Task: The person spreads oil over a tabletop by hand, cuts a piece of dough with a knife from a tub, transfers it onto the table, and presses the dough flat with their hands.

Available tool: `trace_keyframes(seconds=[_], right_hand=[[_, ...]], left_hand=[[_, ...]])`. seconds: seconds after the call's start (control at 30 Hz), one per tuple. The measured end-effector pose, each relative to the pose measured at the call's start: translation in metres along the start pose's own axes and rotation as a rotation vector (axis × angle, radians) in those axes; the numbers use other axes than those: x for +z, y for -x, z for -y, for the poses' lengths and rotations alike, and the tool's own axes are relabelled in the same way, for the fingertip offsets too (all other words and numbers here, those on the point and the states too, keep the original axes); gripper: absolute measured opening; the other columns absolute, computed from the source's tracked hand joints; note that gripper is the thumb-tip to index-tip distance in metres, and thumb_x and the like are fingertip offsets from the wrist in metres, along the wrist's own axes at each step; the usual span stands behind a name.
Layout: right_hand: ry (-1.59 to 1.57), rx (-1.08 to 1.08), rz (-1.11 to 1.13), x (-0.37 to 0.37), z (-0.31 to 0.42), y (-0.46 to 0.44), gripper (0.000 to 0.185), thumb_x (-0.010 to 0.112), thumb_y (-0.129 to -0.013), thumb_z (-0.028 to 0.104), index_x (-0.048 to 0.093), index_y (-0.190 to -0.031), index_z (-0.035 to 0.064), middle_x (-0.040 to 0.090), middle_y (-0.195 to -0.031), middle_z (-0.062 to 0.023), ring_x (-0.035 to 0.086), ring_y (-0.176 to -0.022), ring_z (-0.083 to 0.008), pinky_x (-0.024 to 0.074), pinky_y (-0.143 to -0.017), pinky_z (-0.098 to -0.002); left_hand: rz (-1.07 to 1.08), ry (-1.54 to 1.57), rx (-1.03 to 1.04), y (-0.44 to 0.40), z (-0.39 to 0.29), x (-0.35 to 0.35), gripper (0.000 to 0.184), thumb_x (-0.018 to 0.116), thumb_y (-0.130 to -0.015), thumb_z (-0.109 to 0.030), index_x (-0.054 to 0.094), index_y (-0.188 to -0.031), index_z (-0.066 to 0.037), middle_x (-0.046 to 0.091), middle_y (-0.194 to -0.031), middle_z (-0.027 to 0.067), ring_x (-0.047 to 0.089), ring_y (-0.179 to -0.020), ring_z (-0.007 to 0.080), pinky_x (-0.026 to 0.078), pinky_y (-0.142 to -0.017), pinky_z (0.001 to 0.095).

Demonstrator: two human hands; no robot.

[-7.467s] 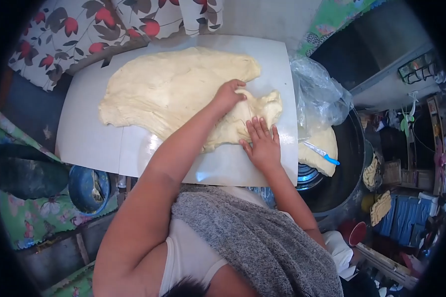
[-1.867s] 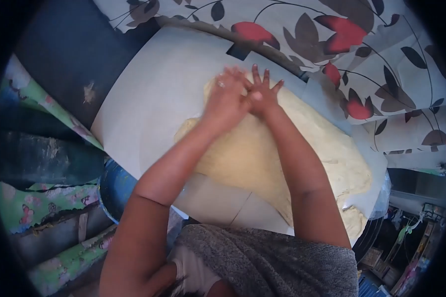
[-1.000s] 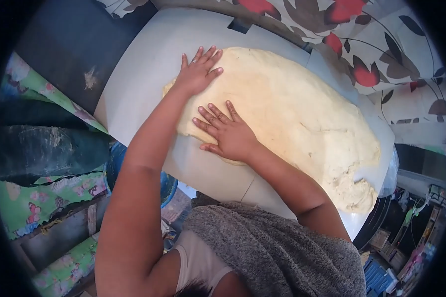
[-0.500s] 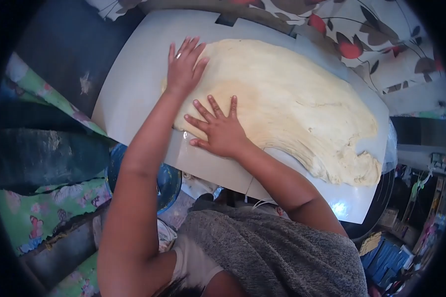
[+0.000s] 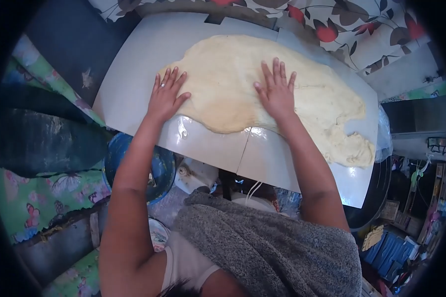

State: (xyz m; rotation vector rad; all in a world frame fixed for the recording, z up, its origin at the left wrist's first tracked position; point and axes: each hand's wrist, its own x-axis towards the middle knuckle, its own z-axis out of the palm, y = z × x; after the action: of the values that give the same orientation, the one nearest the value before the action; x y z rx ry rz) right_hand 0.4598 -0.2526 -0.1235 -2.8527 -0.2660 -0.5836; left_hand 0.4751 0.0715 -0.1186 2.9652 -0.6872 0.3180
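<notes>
A big flattened slab of pale yellow dough (image 5: 223,79) lies across the white tabletop (image 5: 129,94). At its left edge my left hand (image 5: 167,96), with a ring on one finger, rests with fingers outstretched, partly on the dough. My right hand (image 5: 277,94) lies flat on the middle of the slab, fingers pointing away from me. The dough's near edge bulges between the two hands. Toward the right end the dough is rougher and folded, with a notch in its outline. Neither hand grasps anything.
Below the table's left side stands a blue basin (image 5: 166,175). A patterned curtain (image 5: 327,32) hangs along the far edge. Clear plastic (image 5: 383,133) hangs at the right end, and blue items (image 5: 389,257) sit on a shelf lower right.
My right hand has moved right and away from me, to the middle of the dough. My left hand has come nearer along the left edge. The near edge now bulges between them.
</notes>
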Motion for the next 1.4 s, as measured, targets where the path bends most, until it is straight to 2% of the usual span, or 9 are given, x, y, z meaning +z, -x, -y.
trace_keyframes(seconds=[0.23, 0.4, 0.63, 0.73, 0.83, 0.97, 1.1, 1.3, 1.4], right_hand=[[0.092, -0.025, 0.177, -0.002, 0.021, 0.037, 0.062, 0.028, -0.090, 0.058, 0.020, -0.143, 0.0270, 0.013, -0.151, -0.0066, 0.011, -0.139, -0.0245, -0.0018, -0.108, -0.0559], [0.129, -0.057, 0.279, -0.015, 0.031, 0.063, 0.060, 0.027, -0.090, 0.057, 0.019, -0.143, 0.0310, 0.014, -0.151, -0.0035, 0.011, -0.139, -0.0237, -0.0009, -0.108, -0.0568], [-0.145, 0.157, 0.043, -0.023, 0.031, 0.099, 0.063, 0.046, -0.090, 0.033, 0.021, -0.142, 0.0093, 0.019, -0.147, -0.0171, 0.017, -0.137, -0.0295, 0.0100, -0.109, -0.0530], [-0.586, 0.156, 0.037, -0.034, 0.022, 0.092, 0.064, 0.051, -0.088, 0.028, 0.023, -0.141, 0.0055, 0.021, -0.146, -0.0201, 0.022, -0.135, -0.0336, 0.0190, -0.109, -0.0468], [-0.643, 0.147, -0.067, -0.066, -0.018, 0.076, 0.064, 0.054, -0.087, 0.027, 0.024, -0.139, 0.0045, 0.023, -0.145, -0.0204, 0.025, -0.132, -0.0366, 0.0243, -0.107, -0.0429], [0.095, 0.292, -0.107, -0.056, -0.071, 0.081, 0.063, 0.046, -0.090, 0.041, 0.025, -0.142, 0.0134, 0.020, -0.147, -0.0156, 0.019, -0.136, -0.0295, 0.0069, -0.108, -0.0546], [0.130, 0.246, 0.010, -0.049, -0.059, 0.103, 0.063, 0.035, -0.090, 0.054, 0.022, -0.143, 0.0220, 0.017, -0.149, -0.0102, 0.016, -0.138, -0.0273, 0.0038, -0.109, -0.0550], [0.216, 0.283, 0.103, -0.054, -0.048, 0.137, 0.063, 0.035, -0.090, 0.052, 0.024, -0.143, 0.0201, 0.018, -0.149, -0.0109, 0.015, -0.138, -0.0278, 0.0004, -0.106, -0.0603], [0.230, 0.294, 0.140, -0.057, -0.044, 0.151, 0.062, 0.035, -0.091, 0.051, 0.025, -0.143, 0.0190, 0.019, -0.149, -0.0119, 0.014, -0.138, -0.0279, -0.0007, -0.105, -0.0608]], left_hand=[[-0.093, -0.209, 0.023, -0.012, -0.042, 0.001, 0.054, 0.044, -0.091, -0.041, 0.038, -0.136, -0.013, 0.021, -0.147, 0.0141, 0.017, -0.137, 0.0299, 0.010, -0.110, 0.0484], [-0.102, 0.147, 0.127, -0.037, -0.144, 0.004, 0.063, 0.040, -0.091, -0.045, 0.030, -0.139, -0.005, 0.022, -0.147, 0.0141, 0.017, -0.137, 0.0283, 0.011, -0.110, 0.0482], [-0.003, 0.227, 0.202, -0.002, -0.167, 0.018, 0.073, 0.034, -0.088, -0.058, 0.024, -0.142, -0.009, 0.021, -0.148, 0.0126, 0.018, -0.137, 0.0264, 0.009, -0.110, 0.0486], [0.103, 0.071, 0.287, 0.004, -0.167, 0.009, 0.076, 0.037, -0.087, -0.058, 0.020, -0.143, -0.010, 0.018, -0.149, 0.0109, 0.015, -0.138, 0.0258, 0.006, -0.111, 0.0467], [0.146, 0.027, 0.323, 0.004, -0.164, 0.009, 0.077, 0.038, -0.086, -0.060, 0.021, -0.143, -0.011, 0.016, -0.150, 0.0097, 0.015, -0.138, 0.0253, 0.006, -0.111, 0.0466], [0.218, 0.251, 0.302, -0.002, -0.162, 0.008, 0.073, 0.042, -0.086, -0.056, 0.026, -0.141, -0.010, 0.019, -0.148, 0.0142, 0.015, -0.137, 0.0304, 0.008, -0.111, 0.0483], [0.114, 0.539, 0.259, -0.034, -0.200, -0.014, 0.067, 0.045, -0.088, -0.049, 0.034, -0.137, -0.005, 0.022, -0.145, 0.0205, 0.016, -0.136, 0.0350, 0.010, -0.110, 0.0490], [-0.098, 0.322, 0.413, -0.030, -0.274, 0.041, 0.067, 0.036, -0.090, -0.052, 0.034, -0.137, -0.004, 0.028, -0.144, 0.0168, 0.022, -0.135, 0.0303, 0.012, -0.110, 0.0488], [-0.005, 0.322, 0.494, -0.017, -0.269, 0.030, 0.067, 0.036, -0.089, -0.053, 0.033, -0.137, -0.006, 0.029, -0.144, 0.0140, 0.025, -0.135, 0.0279, 0.012, -0.109, 0.0499]])
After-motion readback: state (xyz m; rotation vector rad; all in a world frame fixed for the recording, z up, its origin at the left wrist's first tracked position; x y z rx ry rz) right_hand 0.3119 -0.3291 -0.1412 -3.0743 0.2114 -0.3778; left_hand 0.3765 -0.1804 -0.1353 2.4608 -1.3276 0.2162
